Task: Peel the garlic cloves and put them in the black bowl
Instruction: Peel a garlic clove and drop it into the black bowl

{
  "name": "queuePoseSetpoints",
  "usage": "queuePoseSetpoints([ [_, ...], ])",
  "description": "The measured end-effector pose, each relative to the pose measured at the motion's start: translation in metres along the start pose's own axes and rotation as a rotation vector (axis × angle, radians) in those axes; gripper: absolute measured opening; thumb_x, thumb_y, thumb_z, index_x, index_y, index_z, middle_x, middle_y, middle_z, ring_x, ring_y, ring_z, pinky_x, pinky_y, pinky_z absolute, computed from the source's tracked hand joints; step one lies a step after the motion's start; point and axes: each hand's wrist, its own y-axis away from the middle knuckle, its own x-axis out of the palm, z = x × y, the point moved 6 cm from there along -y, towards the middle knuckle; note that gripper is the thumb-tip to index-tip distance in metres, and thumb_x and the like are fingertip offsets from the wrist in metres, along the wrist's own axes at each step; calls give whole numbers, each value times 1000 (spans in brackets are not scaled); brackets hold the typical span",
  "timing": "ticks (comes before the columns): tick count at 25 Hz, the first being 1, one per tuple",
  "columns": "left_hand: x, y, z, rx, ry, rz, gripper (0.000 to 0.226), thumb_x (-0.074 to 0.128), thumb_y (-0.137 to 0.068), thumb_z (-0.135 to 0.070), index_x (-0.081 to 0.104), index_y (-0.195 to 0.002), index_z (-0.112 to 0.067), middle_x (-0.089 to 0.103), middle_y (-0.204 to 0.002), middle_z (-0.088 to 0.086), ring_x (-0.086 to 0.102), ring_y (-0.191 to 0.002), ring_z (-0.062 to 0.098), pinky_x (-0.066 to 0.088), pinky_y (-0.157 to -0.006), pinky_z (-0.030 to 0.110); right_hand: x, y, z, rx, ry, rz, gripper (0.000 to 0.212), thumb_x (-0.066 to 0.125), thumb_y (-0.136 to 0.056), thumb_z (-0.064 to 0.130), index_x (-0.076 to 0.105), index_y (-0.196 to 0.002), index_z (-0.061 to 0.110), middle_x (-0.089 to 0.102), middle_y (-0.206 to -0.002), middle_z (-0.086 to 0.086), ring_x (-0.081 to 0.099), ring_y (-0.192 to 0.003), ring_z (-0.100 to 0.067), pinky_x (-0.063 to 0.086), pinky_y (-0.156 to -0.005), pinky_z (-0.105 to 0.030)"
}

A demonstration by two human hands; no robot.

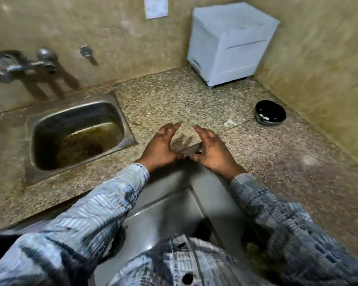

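A black bowl (270, 115) stands on the speckled stone counter (174, 100) at the right, close to the wall, with something pale inside it. A small whitish scrap (230, 122) lies on the counter just left of the bowl. My left hand (161, 148) and my right hand (212, 150) hover over the counter's front edge, palms facing each other, fingers spread, nothing held in either. Both hands are well left of the bowl. I cannot make out whole garlic cloves anywhere.
A steel sink (79, 131) with brown stains is sunk into the counter at the left, with a tap (19, 65) on the wall above it. A pale blue box-like appliance (229, 44) stands in the back right corner. Walls close the back and right.
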Motion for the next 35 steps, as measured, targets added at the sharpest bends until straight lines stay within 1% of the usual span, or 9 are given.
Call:
queuePoseSetpoints([
  [7, 110, -129, -80, 107, 35, 122, 109, 89, -69, -38, 30, -159, -27, 37, -159, 6, 38, -144, 23, 30, -116, 25, -67, -20, -165, 235, 37, -66, 87, 80, -82, 39, 38, -157, 22, 44, -154, -9, 43, -140, -30, 38, -116, -38],
  [11, 152, -174, -103, 85, 42, 205, 108, 89, -70, -35, 28, -159, -31, 39, -157, 3, 42, -139, 23, 37, -113, 30, -87, -30, -241, 393, 19, -97, 71, 78, -87, 31, 51, -149, 12, 52, -149, -14, 46, -138, -33, 36, -116, -35],
  [15, 181, -215, -109, 77, -12, 230, 99, 88, -72, -26, 36, -157, -20, 48, -151, 10, 46, -138, 29, 36, -111, 32, -86, -54, -310, 556, 35, -115, 51, 75, -89, 31, 65, -133, 7, 65, -134, -17, 58, -125, -34, 43, -108, -37],
  [18, 195, -244, -95, -37, 4, 243, 87, 83, -74, -24, 44, -152, -23, 55, -144, 8, 51, -131, 28, 39, -106, 29, -69, -80, -344, 682, -47, -73, 45, 73, -92, 34, 68, -131, 14, 63, -135, -13, 59, -124, -31, 45, -105, -34],
  [21, 208, -274, -71, -102, -20, 228, 84, 72, -69, -41, 50, -147, -20, 63, -134, 9, 60, -121, 31, 47, -99, 33, -48, -104, -359, 677, 1, 4, 38, 69, -93, 31, 68, -127, 14, 60, -133, -15, 58, -123, -34, 48, -104, -37],
  [26, 218, -313, -46, -158, -80, 228, 56, 77, -79, -34, 64, -129, -11, 70, -120, 13, 65, -110, 33, 48, -89, 34, -34, -113, -361, 700, 71, -35, 18, 54, -88, 6, 68, -97, 13, 63, -103, -13, 64, -95, -35, 55, -77, -37],
  [28, 224, -330, -41, -115, -124, 232, 44, 76, -82, -34, 69, -120, -12, 72, -115, 10, 66, -109, 31, 47, -88, 33, -46, -117, -360, 749, -24, -116, 9, 56, -91, 7, 63, -91, 13, 65, -90, -10, 63, -83, -31, 52, -68, -36],
  [31, 233, -349, -44, -75, -157, 233, 18, 77, -78, -27, 74, -93, -17, 73, -92, 5, 68, -90, 27, 43, -71, 28, -94, -128, -356, 797, -165, -421, 6, 61, -99, 19, 64, -96, 14, 66, -80, -3, 57, -69, -20, 36, -58, -28],
  [35, 241, -358, -43, -136, -163, 289, 9, 75, -77, -21, 75, -86, -20, 75, -87, 2, 70, -83, 23, 50, -72, 28, -143, -141, -364, 812, -140, -586, 25, 63, -100, 25, 71, -121, 15, 77, -103, -12, 69, -88, -26, 37, -68, -20],
])
